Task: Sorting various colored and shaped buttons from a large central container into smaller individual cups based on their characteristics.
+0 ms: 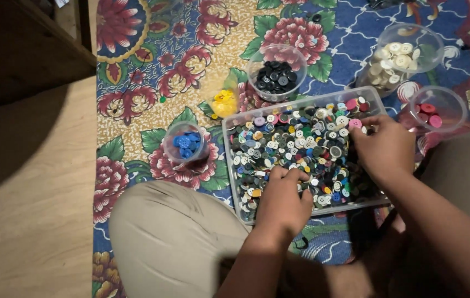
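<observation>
The left hand (283, 200) lay knuckles up on the near part of the button pile, fingers curled down into the buttons; whether it pinched one could not be told. The right hand (385, 148) rested at the right side of the pile, fingertips drawn together over the buttons near a pink one. Both were inside a clear tray (234, 175) heaped with mixed buttons (295, 144), set on a flowered rug (135, 83). Around it stood clear cups: blue buttons (186, 143) to the left, yellow buttons (224, 101) and black buttons (276, 76) beyond, cream buttons (394, 59) far right, red buttons (428, 110) beside the right hand.
</observation>
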